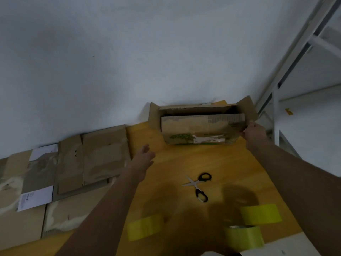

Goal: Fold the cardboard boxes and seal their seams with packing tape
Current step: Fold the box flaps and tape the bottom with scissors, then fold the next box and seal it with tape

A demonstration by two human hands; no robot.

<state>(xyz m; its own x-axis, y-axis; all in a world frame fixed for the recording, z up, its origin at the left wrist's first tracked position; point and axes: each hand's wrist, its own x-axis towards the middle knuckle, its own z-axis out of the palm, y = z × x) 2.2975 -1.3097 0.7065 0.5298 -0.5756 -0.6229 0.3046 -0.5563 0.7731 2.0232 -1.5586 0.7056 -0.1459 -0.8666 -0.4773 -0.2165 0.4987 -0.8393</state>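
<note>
Head view: wooden table (184, 163) set against a white wall.
Cardboard box (199, 129): at the table's far edge by the wall, flaps up, torn label on its near side.
Right hand (253, 132): grasping the box's right corner.
Left hand (144, 157): released, fingers extended, clear of the box.
Scissors (199, 187): mid-table, blades apart.
Tape rolls (244, 237): 3, yellow-green, near edge.
Flattened boxes (73, 163): stacked at left.

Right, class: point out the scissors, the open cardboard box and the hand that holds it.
scissors (198, 187), head view, on the pivot where the blades cross.
open cardboard box (195, 131), head view, on its near front wall.
right hand (253, 131), head view, on the back of the hand gripping the box's right corner.
</note>
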